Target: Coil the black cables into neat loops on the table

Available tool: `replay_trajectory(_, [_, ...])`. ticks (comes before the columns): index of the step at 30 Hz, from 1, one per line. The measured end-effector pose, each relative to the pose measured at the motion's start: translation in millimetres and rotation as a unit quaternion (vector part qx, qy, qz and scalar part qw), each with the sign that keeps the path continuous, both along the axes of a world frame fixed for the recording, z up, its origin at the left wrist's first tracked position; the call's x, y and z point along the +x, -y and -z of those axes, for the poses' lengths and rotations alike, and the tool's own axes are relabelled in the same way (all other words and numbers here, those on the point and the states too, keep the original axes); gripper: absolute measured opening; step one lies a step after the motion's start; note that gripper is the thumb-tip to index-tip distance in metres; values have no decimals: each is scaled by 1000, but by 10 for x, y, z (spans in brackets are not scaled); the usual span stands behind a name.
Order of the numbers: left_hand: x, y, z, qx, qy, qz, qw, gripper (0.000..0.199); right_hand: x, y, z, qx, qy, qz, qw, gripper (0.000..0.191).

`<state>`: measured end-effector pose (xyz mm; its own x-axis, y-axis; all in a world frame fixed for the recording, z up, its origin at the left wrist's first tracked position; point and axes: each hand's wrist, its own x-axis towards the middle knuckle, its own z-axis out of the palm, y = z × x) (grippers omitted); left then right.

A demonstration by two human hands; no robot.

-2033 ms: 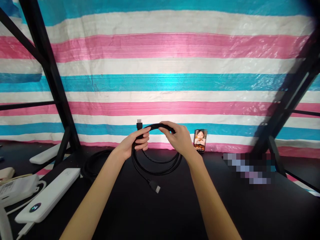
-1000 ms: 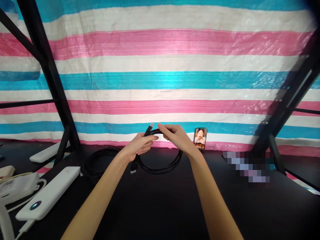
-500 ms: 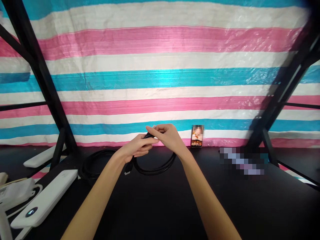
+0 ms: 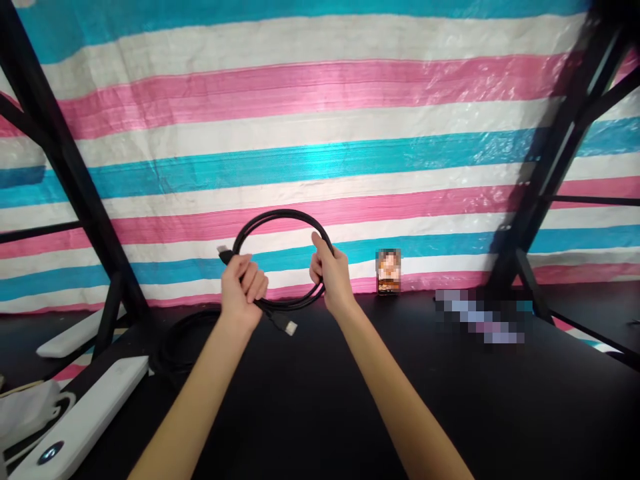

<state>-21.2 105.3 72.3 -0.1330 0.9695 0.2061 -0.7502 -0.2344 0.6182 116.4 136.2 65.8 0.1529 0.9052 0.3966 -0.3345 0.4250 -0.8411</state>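
A black cable [image 4: 284, 213] is looped into a ring and held up above the black table [image 4: 310, 400]. My left hand [image 4: 243, 290] is closed around the ring's left side. On the opposite side, my right hand [image 4: 333, 273] grips the loop with its thumb pointing up along it. One metal-tipped plug [image 4: 225, 255] sticks out above my left fist. The other plug [image 4: 289, 327] hangs below the ring between my hands. Behind my left forearm a second coiled black cable [image 4: 173, 340] lies on the table.
White power banks [image 4: 95, 413] lie at the left, with a white charger [image 4: 30, 407] and cord beside them. A phone [image 4: 389, 273] leans upright against the striped sheet [image 4: 320, 160]. A blurred pale object [image 4: 480, 317] lies at the right. Black frame posts [image 4: 75, 180] rise on both sides.
My hands have moved apart to opposite sides of the looped cable. The ring, which hung below them, now stands upright between them, with both plugs showing.
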Motion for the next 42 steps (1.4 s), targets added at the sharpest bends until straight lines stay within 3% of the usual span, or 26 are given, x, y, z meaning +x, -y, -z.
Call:
replay_trajectory(3, [168, -42, 164, -23, 19, 28, 999, 43, 0, 15, -19, -37, -51, 32, 998, 41])
replay_trajectory(7, [326, -9, 259, -46, 24, 80, 995, 42, 140, 9, -80, -49, -40, -22, 998, 37])
replay_trajectory(9, [417, 28, 286, -62, 18, 92, 994, 41, 241, -38, -87, -53, -8, -30, 998, 36])
replay_trajectory(11, [526, 52, 346, -85, 3, 96, 992, 40, 356, -123, -54, -74, 94, 8, 993, 35])
replay_trajectory(14, [679, 36, 534, -139, -43, 100, 984, 37, 563, -293, 67, -129, 288, 85, 945, 36])
replay_trajectory(17, [754, -57, 785, -230, -112, 147, 955, 37, 807, -441, 227, -180, 383, 80, 902, 29])
replay_trajectory(20, [733, -193, 1005, -315, -163, 227, 907, 34, 1036, -515, 372, -256, 474, 35, 842, 22])
replay_trajectory(22, [702, -269, 1116, -346, -172, 247, 888, 31, 1135, -529, 453, -303, 514, -16, 802, 18])
replay_trajectory(24, [691, -309, 1203, -359, -167, 230, 889, 27, 1169, -537, 523, -334, 534, -71, 773, 14])
replay_trajectory(26, [712, -307, 1273, -363, -154, 200, 897, 28, 1144, -555, 589, -344, 541, -113, 759, 25])
replay_trajectory(30, [806, -252, 1385, -380, -121, 159, 903, 34, 1005, -637, 717, -315, 545, -145, 763, 55])
replay_trajectory(34, [841, -253, 1450, -411, -86, 141, 897, 36, 893, -700, 827, -306, 553, -179, 754, 56])
replay_trajectory(38, [767, -319, 1424, -444, -43, 184, 876, 35, 859, -722, 870, -317, 583, -201, 720, 59])
replay_trajectory(42, [679, -362, 1364, -459, -1, 232, 858, 34, 845, -744, 838, -321, 631, -183, 683, 57])
